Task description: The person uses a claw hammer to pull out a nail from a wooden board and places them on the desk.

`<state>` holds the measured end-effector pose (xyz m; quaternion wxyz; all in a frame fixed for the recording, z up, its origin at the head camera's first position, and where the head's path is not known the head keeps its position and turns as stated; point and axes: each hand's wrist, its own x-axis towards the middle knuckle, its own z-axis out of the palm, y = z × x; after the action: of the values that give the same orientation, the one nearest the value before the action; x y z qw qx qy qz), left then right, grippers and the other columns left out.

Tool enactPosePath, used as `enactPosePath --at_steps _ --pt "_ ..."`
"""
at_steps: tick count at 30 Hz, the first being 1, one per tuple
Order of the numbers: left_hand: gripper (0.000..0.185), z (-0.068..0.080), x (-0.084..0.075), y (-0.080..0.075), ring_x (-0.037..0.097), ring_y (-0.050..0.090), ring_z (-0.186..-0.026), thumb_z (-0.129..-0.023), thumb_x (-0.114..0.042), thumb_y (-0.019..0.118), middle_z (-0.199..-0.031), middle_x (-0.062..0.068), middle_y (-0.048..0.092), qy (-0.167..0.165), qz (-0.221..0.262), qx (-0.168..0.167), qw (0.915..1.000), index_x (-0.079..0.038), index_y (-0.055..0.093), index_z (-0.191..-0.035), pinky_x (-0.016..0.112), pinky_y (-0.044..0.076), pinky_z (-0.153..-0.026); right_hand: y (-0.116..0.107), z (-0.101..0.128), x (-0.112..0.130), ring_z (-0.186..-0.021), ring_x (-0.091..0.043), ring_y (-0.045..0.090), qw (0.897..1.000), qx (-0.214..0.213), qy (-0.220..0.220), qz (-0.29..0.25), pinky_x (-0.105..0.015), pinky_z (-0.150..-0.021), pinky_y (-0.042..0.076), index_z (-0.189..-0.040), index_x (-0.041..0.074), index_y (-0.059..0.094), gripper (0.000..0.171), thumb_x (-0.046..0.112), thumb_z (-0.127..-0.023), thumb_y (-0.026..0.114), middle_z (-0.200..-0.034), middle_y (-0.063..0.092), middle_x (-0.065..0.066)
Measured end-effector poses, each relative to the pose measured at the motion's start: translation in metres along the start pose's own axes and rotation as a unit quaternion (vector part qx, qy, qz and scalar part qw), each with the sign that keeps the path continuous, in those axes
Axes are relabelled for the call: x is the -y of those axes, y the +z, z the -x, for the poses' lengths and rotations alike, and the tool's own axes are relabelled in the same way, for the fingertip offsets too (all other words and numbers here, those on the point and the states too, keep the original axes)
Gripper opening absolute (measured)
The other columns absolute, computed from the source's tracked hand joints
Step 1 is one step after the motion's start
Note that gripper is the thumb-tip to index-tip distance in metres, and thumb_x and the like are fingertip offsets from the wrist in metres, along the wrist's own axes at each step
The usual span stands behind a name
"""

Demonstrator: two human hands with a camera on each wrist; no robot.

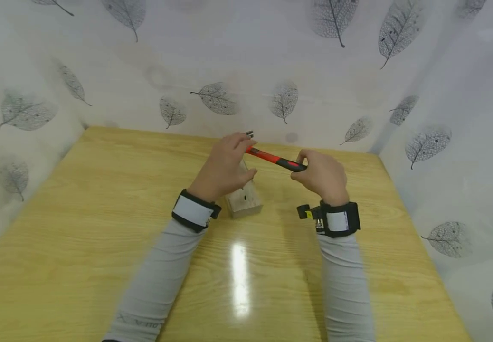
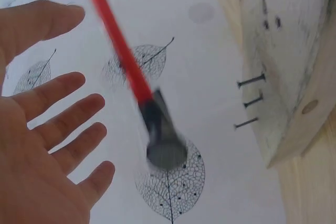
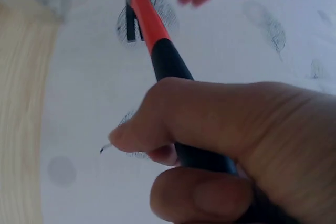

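- The left hand point(image 1: 222, 168) has its fingers spread apart beside the hammer point(image 1: 268, 156). From above, it hides most of the hammer's head.
- Under that hand, a rough, pale wood block point(image 1: 240, 205) lies on the shiny table point(image 1: 80, 213), its middle covered up.
- Thin, dark nails point(image 2: 251, 81) poke out of the block.
- The hammer is between the hands, at the far side: red and black handle, round head, blurry up close.
- The right hand point(image 1: 325, 173) wraps round the black grip, hiding its end.
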<state>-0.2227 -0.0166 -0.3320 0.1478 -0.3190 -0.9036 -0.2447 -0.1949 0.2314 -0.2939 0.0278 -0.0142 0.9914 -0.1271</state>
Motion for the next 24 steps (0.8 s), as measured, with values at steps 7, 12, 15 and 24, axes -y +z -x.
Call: enactPosePath --at_steps 7,12,15,24 --pt "0.048 0.0 -0.005 0.015 0.028 0.053 -0.127 -0.092 -0.03 0.075 -0.128 0.008 0.063 0.005 -0.069 0.026 0.9973 -0.007 0.061 -0.131 0.043 0.027 -0.123 0.001 -0.002 0.035 -0.061 -0.022 0.054 1.0 0.003 -0.028 -0.013 -0.032 -0.048 0.038 -0.105 0.018 0.066 0.025 0.029 -0.086 0.078 -0.079 0.064 -0.005" --pt "0.018 0.001 0.0 0.017 0.022 0.057 -0.084 -0.095 -0.024 0.072 -0.087 0.003 0.062 -0.004 -0.048 0.022 0.9986 -0.009 0.064 -0.098 0.035 0.048 -0.087 0.0 -0.002 0.043 -0.061 -0.022 0.051 0.999 0.015 -0.035 -0.005 -0.031 -0.048 0.035 -0.1 0.02 0.066 0.025 0.029 -0.083 0.08 -0.074 0.059 -0.004" --pt "0.02 0.0 0.004 0.018 0.019 0.048 -0.069 -0.097 -0.021 0.069 -0.074 0.001 0.052 -0.003 -0.023 0.043 0.9988 -0.011 0.056 -0.085 0.033 0.04 -0.067 0.001 -0.002 0.045 -0.059 -0.022 0.049 0.999 0.022 -0.046 0.005 -0.031 -0.047 0.033 -0.1 0.02 0.065 0.026 0.029 -0.082 0.081 -0.071 0.057 -0.004" --pt "0.026 0.003 0.012 0.019 0.019 0.045 -0.066 -0.098 -0.018 0.066 -0.071 0.002 0.047 -0.042 0.013 0.089 0.9951 -0.011 0.052 -0.077 0.03 0.036 -0.062 0.002 0.002 0.042 -0.083 -0.022 0.063 0.989 -0.011 -0.136 -0.06 -0.037 -0.071 0.049 -0.126 0.016 0.063 0.047 0.026 -0.086 0.083 -0.096 0.072 -0.001"
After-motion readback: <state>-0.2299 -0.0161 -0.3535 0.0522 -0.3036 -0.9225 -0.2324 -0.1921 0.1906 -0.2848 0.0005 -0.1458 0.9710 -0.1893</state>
